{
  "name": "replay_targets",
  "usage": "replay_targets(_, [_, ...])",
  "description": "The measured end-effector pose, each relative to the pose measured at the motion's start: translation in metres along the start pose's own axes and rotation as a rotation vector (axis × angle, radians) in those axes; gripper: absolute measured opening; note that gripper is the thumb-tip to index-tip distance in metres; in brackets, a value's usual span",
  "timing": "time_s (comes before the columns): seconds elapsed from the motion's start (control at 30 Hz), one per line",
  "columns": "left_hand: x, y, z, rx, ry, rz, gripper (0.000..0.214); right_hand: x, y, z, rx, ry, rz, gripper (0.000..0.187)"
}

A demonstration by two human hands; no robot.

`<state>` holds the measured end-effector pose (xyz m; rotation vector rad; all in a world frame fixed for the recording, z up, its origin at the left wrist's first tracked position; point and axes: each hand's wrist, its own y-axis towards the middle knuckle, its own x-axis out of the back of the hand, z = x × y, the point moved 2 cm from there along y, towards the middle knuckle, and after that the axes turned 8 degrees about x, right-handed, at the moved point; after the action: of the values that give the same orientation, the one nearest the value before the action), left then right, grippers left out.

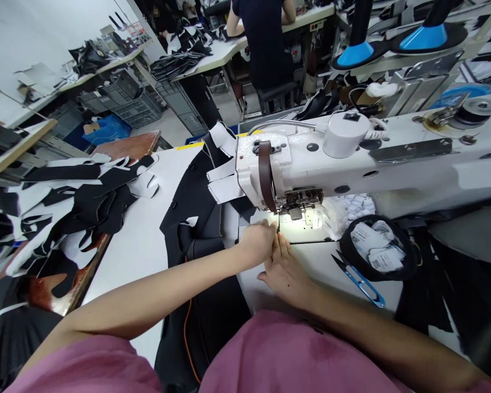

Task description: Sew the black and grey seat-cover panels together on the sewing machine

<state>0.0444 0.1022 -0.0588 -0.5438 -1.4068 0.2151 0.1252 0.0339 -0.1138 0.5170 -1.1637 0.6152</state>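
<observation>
In front of the sewing machine (303,164), my two hands meet just below the lit needle area. My left hand (257,244) is closed, its fingers curled and pressed together at the needle plate (298,232); what they pinch is hidden. A narrow dark strip (279,222) shows by the fingertips, too small to name. My right hand (287,271) lies flat beside it, fingers stretched toward the needle and thumb apart. Black fabric (198,218) with white-backed flaps (225,183) spreads left of the machine, passing beneath my left forearm.
Blue thread snips (362,281) lie right of my right hand, beside a black round container (347,262) of white labels (382,251). Black and white cut pieces (77,204) are heaped at left. Thread cones (355,52) stand behind the machine. A person (265,43) sits at another table.
</observation>
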Motion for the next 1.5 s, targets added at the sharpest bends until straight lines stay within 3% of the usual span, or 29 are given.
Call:
replay_targets(0.23, [-0.005,0.008,0.006,-0.088,-0.064,-0.139,0.022,0.0,0.0,-0.005,0.035,-0.002,-0.054,0.091])
replay_targets(0.5, [0.0,0.025,0.014,-0.141,-0.107,-0.233,0.017,0.012,0.021,-0.022,0.022,-0.04,-0.115,0.08])
replay_targets(0.77, [-0.015,0.037,0.031,-0.167,-0.34,-0.361,0.03,0.014,0.022,-0.032,0.039,-0.069,-0.168,0.071])
replay_targets(1.0, [-0.012,0.047,0.038,-0.083,-0.29,-0.307,0.034,0.004,0.02,-0.032,0.052,-0.076,-0.156,0.073])
replay_targets(1.23, [-0.007,0.052,0.03,-0.078,-0.255,-0.306,0.031,-0.002,0.02,-0.033,0.075,-0.094,-0.187,0.075])
replay_targets(1.33, [0.011,0.022,0.047,-0.217,-0.227,-0.223,0.031,-0.002,0.019,-0.032,0.057,-0.117,-0.203,0.071])
replay_targets(1.4, [0.02,-0.024,0.08,-0.3,-0.166,-0.175,0.036,0.0,0.018,-0.032,0.052,-0.118,-0.215,0.068])
replay_targets(1.5, [0.014,-0.112,0.153,0.027,-0.02,-0.321,0.048,0.002,0.018,-0.031,0.059,-0.123,-0.208,0.063])
